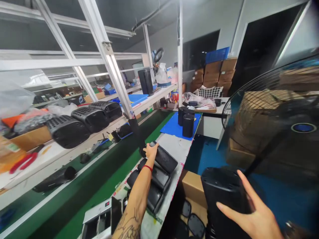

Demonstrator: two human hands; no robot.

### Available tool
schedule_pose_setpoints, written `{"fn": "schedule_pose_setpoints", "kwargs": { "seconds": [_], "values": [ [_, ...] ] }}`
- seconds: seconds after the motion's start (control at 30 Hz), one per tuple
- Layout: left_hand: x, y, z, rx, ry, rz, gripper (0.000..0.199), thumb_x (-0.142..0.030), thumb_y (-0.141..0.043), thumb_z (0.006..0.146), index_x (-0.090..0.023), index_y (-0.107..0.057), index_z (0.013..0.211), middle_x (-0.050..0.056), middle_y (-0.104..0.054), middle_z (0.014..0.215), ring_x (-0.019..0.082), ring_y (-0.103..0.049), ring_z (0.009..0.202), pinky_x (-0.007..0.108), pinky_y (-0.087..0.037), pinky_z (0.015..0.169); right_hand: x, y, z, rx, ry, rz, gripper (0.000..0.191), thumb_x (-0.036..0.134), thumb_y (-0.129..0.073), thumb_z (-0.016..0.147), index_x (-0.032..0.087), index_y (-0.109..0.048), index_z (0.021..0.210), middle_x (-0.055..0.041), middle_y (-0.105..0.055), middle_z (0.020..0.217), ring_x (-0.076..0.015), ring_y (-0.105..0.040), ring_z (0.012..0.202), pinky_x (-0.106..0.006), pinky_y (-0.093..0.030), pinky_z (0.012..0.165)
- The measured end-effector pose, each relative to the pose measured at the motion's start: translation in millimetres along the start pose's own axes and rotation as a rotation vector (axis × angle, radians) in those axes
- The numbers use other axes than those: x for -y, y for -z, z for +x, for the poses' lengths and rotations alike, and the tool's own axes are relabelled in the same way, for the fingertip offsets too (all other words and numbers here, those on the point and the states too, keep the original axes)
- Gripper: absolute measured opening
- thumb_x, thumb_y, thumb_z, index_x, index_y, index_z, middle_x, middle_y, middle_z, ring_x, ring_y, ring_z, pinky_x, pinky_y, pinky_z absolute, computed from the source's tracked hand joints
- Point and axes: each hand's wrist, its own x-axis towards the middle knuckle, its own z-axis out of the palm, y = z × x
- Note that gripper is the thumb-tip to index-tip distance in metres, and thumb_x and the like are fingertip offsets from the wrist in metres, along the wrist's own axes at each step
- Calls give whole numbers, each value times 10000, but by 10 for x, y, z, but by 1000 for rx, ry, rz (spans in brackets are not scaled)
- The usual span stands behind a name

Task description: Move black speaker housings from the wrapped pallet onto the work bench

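Tilted black casing [165, 158]: smooth plastic, satin sheen along broad face. Upright black casing at right [220, 199]: dark plastic, mostly matt — faint gloss on top. Black casings on shelf [68, 132]: dull plastic, perforated tops. Frame posts [107, 56]: smooth metal — bright, silvery highlights. Open carton [193, 183]: plain brown cardboard, matt. Green belt [104, 179]: smooth, low sheen. Blue mat [173, 125]: smooth, matt. Fan guard [234, 94]: thin metal wire. Patterned cushion [208, 92]: cloth, matt. Clear bag [196, 99]: thin, glossy plastic film.

Free room spans the bench [178, 142] between lying cases [159, 176] and upright cases [188, 126] beyond
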Motion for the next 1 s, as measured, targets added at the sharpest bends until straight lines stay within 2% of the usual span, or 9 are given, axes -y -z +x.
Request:
{"fn": "schedule_pose_setpoints", "kwargs": {
  "seconds": [0.1,0.2,0.33,0.43,0.5,0.63,0.73,0.87,1.0],
  "values": [
    [186,-234,255,-30,-53,204,561,-476,-721,986,-207,-571,1454,148,-581,1519,344,-609,1350,595,-552,1115,22,-541,658,211,-48,-161,1307,695,-774,656,153,-254,1726,-137,-589,1501,-353,-611,1373,-503,-556,1172],
    [420,-316,298,-31,-241,368,506,-385,-677,1021,-220,-563,1485,139,-451,1670,383,-399,1560,695,-347,1276,141,-1260,1332,397,-3,-375,1195,535,-800,797,161,-170,1741,-154,-521,1537,-288,-544,1438,-409,-487,1233],
    [741,-378,-7,142,-453,503,593,-549,-703,980,-279,-590,1496,131,-406,1725,423,-359,1597,757,-300,1279,301,-2267,1962,579,25,-489,948,473,-816,918,193,-326,1679,-181,-491,1523,-335,-543,1391,-525,-506,1179],
    [998,-439,-308,185,-544,579,848,-658,-759,892,-274,-487,1597,188,-335,1754,481,-308,1615,764,-187,1312,398,-2879,2174,721,35,-539,703,455,-746,1003,185,-461,1585,-162,-489,1524,-320,-542,1371,-567,-507,1170],
    [1128,-460,-439,160,-580,613,822,-632,-717,931,-225,-480,1605,220,-323,1749,455,-283,1633,697,-121,1349,432,-3161,2209,799,46,-548,618,455,-719,1026,174,-513,1537,-151,-510,1503,-307,-549,1362,-559,-511,1170],
    [1212,-476,-506,126,-598,628,740,-600,-658,972,-219,-507,1588,220,-354,1736,395,-370,1608,659,-127,1359,387,-3284,2153,868,113,-540,626,490,-697,1036,175,-508,1543,-150,-476,1549,-316,-503,1420,-570,-470,1211],
    [1203,-484,-503,108,-604,610,765,-627,-678,947,-253,-504,1592,180,-400,1724,388,-378,1605,654,-160,1358,230,-3021,2126,871,129,-588,732,526,-699,1027,204,-419,1622,-160,-366,1637,-354,-422,1491,-612,-421,1245],
    [1218,-490,-530,-7,-548,576,659,-501,-600,1023,-317,-426,1632,82,-405,1736,331,-325,1638,631,-185,1362,15,-2715,2141,914,85,-669,710,511,-706,1029,200,-443,1610,-159,-502,1524,-316,-548,1375,-577,-499,1183],
    [1251,-511,-529,-113,-466,573,621,-400,-561,1050,-279,-407,1639,157,-391,1728,418,-317,1629,740,-217,1306,46,-2848,2129,884,115,-642,640,523,-680,1045,182,-505,1558,-150,-540,1487,-288,-579,1339,-534,-528,1161]
  ]
}}
